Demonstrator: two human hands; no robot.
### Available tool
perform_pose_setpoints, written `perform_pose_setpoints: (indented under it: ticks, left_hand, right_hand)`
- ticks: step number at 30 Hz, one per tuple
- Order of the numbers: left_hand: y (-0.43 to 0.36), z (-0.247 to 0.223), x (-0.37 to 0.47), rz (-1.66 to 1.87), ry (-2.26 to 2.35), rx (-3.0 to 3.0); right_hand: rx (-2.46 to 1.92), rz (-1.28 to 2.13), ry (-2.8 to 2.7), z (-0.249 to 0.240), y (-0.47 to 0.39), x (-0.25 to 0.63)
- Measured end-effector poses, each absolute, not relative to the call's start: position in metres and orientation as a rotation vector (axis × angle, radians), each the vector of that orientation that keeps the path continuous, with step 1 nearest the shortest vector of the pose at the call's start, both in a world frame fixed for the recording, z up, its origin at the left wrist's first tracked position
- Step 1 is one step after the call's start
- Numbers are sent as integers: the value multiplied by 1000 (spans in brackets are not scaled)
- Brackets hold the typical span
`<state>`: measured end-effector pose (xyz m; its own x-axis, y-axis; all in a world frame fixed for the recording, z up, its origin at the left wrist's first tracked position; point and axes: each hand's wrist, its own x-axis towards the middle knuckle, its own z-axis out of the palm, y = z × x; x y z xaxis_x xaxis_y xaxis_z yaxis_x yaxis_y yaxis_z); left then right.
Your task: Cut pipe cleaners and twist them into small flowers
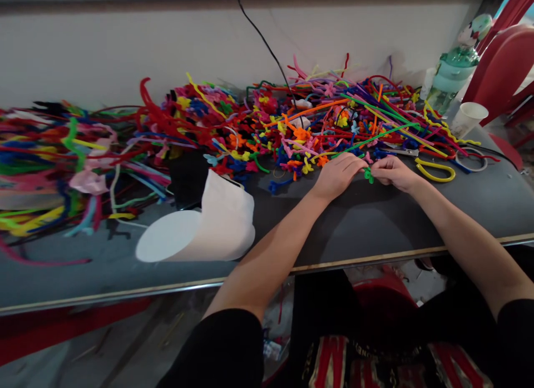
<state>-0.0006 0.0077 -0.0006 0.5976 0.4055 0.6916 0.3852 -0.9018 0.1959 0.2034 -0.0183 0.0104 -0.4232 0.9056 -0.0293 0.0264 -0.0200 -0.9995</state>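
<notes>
Right of the frame's centre, we pinch a small green pipe-cleaner piece [369, 175] between our left hand [337, 175] and right hand [392, 171], both closed on it, its long axis hidden by our fingertips, with the tangled pipe-cleaner pile [258, 121] just above on the table [367, 226].
</notes>
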Motion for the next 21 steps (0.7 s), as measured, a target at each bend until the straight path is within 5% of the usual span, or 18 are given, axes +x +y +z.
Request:
perform_pose_setpoints:
  ticks: [7, 12, 16, 21]
  left_hand:
    - [6, 4, -2, 957, 668, 3004]
    - [6, 1, 5, 722, 730, 3019]
    - [2, -6, 15, 921, 980, 2574]
    - [1, -10, 16, 921, 1159, 2004]
  right_hand:
    - [-1136, 1235, -1784, 10, -18, 206]
    - [-1376, 476, -2136, 7, -24, 201]
    - [-1468, 12, -2202, 2, -33, 190]
    - [-1464, -110, -2140, -3, -35, 188]
